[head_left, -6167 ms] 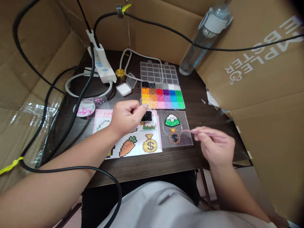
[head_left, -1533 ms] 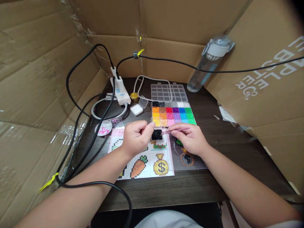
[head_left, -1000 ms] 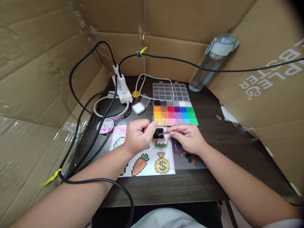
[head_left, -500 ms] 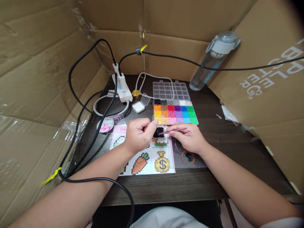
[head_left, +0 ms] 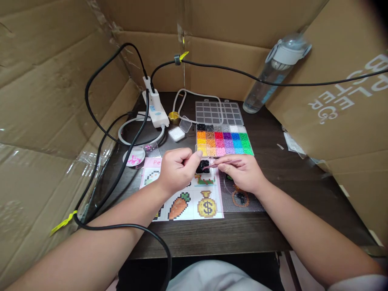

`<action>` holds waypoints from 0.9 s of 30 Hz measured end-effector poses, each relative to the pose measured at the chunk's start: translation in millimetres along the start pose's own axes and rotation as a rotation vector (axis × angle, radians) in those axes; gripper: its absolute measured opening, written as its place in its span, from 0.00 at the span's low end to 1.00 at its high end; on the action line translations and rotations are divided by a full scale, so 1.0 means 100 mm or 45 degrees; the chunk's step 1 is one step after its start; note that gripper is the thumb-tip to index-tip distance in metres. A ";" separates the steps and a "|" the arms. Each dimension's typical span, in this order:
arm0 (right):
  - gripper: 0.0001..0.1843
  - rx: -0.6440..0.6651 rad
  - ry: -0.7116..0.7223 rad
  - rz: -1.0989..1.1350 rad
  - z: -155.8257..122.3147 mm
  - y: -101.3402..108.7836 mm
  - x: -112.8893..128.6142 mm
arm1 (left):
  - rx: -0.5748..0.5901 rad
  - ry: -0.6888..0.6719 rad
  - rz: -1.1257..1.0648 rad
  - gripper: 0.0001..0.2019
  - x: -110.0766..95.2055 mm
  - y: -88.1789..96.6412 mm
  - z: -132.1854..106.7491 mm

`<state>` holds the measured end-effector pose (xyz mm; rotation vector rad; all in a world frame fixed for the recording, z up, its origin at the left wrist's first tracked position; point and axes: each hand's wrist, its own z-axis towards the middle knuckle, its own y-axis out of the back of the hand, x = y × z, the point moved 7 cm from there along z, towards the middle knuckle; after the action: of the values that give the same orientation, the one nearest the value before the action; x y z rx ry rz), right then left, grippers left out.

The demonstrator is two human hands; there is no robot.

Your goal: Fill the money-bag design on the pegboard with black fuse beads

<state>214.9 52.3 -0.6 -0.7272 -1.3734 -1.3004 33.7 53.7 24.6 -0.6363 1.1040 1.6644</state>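
My left hand (head_left: 177,169) is curled in a loose fist, its thumb and fingertips against the left side of a small clear box of black beads (head_left: 203,167). My right hand (head_left: 242,173) pinches pink tweezers (head_left: 220,163) whose tips point left into that box. Both hands rest over a pattern sheet (head_left: 182,194) showing a carrot and a money bag. Partly under my right hand lies a clear pegboard (head_left: 242,200) with a brown and black bead ring on it.
An open bead case (head_left: 223,142) with rows of coloured beads and its lid (head_left: 218,112) folded back sits behind the hands. A white power strip (head_left: 156,111), black cables, a small white box (head_left: 176,133), a round dish (head_left: 135,156) and a water bottle (head_left: 274,68) stand around. Cardboard walls enclose the dark table (head_left: 285,169).
Several seconds ago my right hand held the tweezers over the pegboard; it has moved left to the black bead box. In the last second both hands barely shifted.
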 end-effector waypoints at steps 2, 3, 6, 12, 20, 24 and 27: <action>0.05 -0.026 0.017 0.012 0.00 0.03 0.04 | -0.003 -0.002 0.007 0.25 -0.01 0.00 0.00; 0.05 -0.042 0.026 0.021 -0.01 0.05 0.07 | -0.006 -0.004 0.008 0.26 -0.01 0.00 0.00; 0.04 -0.118 0.063 0.032 -0.04 0.16 0.13 | -0.013 -0.010 -0.007 0.25 -0.03 0.00 0.00; 0.04 -0.314 0.074 -0.065 -0.12 0.36 0.09 | -0.025 0.013 -0.044 0.26 -0.02 -0.01 0.01; 0.04 -0.226 0.053 -0.054 -0.09 0.27 0.14 | -0.032 -0.010 -0.006 0.25 -0.02 0.01 0.00; 0.04 -0.144 0.011 0.037 -0.07 0.21 0.12 | -0.018 -0.003 0.002 0.25 -0.02 0.01 0.00; 0.05 -0.116 -0.017 0.041 -0.06 0.19 0.09 | -0.014 0.001 0.007 0.25 -0.01 0.01 0.00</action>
<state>231.9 48.4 12.2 -0.8180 -1.3146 -1.3419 33.2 53.1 26.0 -0.6415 1.0983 1.6764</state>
